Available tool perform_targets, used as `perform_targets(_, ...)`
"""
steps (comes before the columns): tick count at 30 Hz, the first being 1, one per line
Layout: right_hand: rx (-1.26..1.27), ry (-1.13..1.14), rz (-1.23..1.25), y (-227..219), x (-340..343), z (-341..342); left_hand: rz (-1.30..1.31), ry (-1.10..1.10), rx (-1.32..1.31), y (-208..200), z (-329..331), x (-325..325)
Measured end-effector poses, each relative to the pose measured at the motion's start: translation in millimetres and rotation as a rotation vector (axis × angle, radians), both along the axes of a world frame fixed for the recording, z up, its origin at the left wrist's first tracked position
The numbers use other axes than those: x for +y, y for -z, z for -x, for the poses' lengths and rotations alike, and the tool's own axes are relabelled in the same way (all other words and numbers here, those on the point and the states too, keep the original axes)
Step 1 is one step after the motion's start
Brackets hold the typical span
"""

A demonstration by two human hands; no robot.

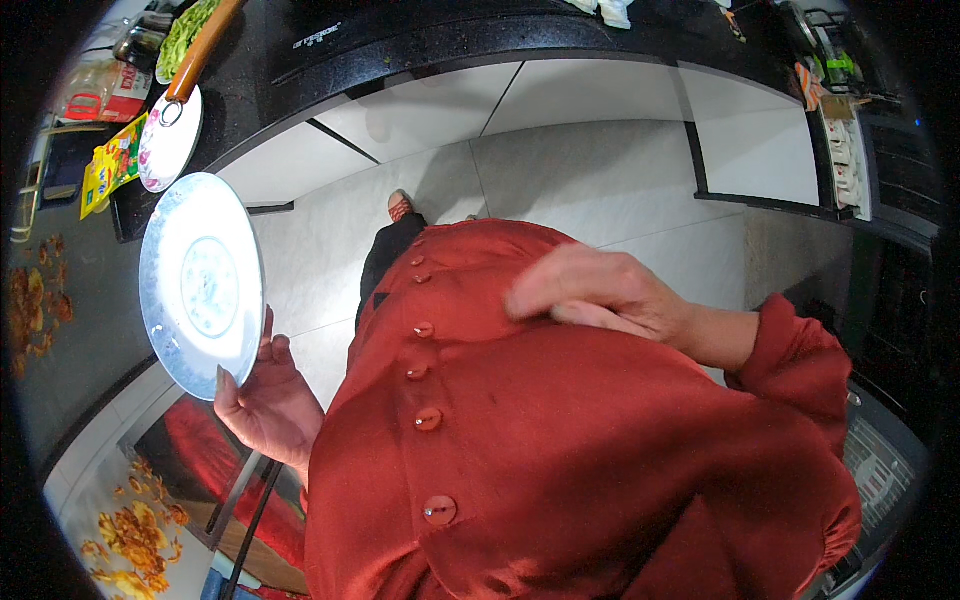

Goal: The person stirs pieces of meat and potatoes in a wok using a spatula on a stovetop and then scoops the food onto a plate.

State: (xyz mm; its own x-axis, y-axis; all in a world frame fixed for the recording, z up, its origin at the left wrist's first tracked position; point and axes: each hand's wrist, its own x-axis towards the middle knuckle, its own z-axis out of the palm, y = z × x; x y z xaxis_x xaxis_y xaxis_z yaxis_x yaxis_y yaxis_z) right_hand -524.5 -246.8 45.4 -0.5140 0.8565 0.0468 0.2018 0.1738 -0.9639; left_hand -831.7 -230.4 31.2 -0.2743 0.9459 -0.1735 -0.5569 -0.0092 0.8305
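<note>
My left hand [268,397] grips a white plate with a pale blue patterned border [165,255] by its lower edge, thumb on the face. The plate is tilted up at the left, its face toward me and bright with glare. My right hand [610,290] hovers before my red buttoned top [520,430]. Its fingers are stretched out toward the left, blurred at the tips, with nothing visible in them. Just beyond the held plate, a second white plate with a floral rim [172,145] lies at the counter's edge, under the ringed end of a wooden handle [207,48].
Along the dark counter [250,90] at the left are green shredded vegetables [186,38], a yellow packet [112,168] and a clear plastic container with a red label [108,92]. A black cooktop [420,22] lies ahead. White cabinet fronts [590,95] stand below; a pulled-out unit [845,160] is at right.
</note>
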Motion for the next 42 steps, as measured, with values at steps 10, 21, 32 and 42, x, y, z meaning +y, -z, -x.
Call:
perform_targets(10, -0.016, 0.032, 0.119, 20, -10, -17, 0.024, -0.061, 0.022, -1, -15, 0)
perform_targets(21, -0.082, -0.18, 0.215, 61, 47, 18, -0.003, -0.074, 0.003, -10, -37, 10)
perform_targets(32, -0.577, -0.032, 0.021, 181, 105, 1, -0.006, -0.107, -0.04, -30, -37, 37)
perform_targets(42, -0.537, 0.498, -0.702, 23, 254, 5, -0.079, -0.007, -0.094, -53, -1, 126)
